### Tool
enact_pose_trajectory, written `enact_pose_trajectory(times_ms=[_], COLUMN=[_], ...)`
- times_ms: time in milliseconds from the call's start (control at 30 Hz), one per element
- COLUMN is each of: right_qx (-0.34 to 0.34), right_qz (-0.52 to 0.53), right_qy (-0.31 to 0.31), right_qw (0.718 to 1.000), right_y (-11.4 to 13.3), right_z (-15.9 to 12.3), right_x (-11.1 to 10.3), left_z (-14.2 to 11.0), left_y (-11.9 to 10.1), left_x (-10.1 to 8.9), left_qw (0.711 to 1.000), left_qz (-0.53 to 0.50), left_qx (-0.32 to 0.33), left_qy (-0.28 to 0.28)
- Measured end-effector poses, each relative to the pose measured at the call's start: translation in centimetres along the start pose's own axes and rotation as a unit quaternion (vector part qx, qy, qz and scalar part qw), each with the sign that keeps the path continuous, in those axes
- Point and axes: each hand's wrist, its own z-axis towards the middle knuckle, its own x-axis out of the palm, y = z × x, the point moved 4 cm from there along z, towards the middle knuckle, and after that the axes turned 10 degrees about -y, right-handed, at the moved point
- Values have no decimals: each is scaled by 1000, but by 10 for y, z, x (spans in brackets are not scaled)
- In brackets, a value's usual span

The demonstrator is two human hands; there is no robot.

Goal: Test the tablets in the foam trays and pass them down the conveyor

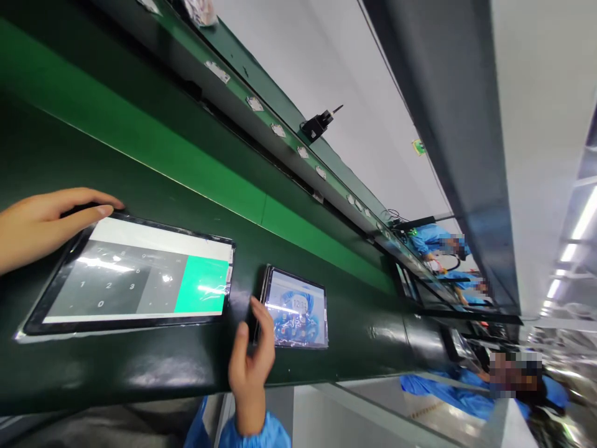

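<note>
My left hand [49, 224] is at the far left, with its thumb on the upper left corner of a large tablet [161, 280] and its fingers around the edge. The tablet lies on the dark green surface, its lit screen showing a calculator keypad with a green panel. A clear film with wrinkled edges covers it. My right hand [252, 367] rests by the left edge of a second tablet [298, 308], thumb and forefinger apart, and nothing shows between them. That tablet displays a home screen with a clock under a glossy film. Whether the right fingertips touch it is unclear.
A raised green ledge [265, 208] runs behind the dark green bench [354, 348]. Beyond it, a line of small whitish parts [278, 130] lies along a strip. A black device [317, 126] stands farther back. Several people in blue clothing [431, 239] are at the right.
</note>
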Motion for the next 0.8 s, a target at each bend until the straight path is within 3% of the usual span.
enact_pose_trajectory(times_ms=[33, 100, 167, 233, 367, 567, 667, 800], right_qx=[31, 115, 187, 210, 179, 127, 105, 126], right_qz=[13, 86, 175, 227, 215, 218, 190, 162], right_qy=[56, 112, 126, 131, 153, 207, 196, 160], right_qw=[998, 983, 958, 942, 948, 945, 956, 966], right_y=[-1, -7, -16, -23, -24, -15, -15, -21], right_z=[12, 34, 51, 59, 58, 57, 58, 59], right_x=[20, 52, 73, 84, 82, 74, 75, 79], left_z=[1, -1, -6, -13, -23, -20, -20, -22], left_y=[-2, -4, -2, 4, 8, -3, -9, -10], left_x=[-3, -8, -11, -11, -10, -13, -14, -13], left_qw=[1000, 998, 997, 999, 1000, 996, 997, 998], left_qz=[3, 30, 55, 40, -12, -19, -12, 20], left_qx=[5, 23, 20, 3, -6, -84, -64, -37], left_qy=[-14, -43, -41, -22, -13, 16, 32, 44])
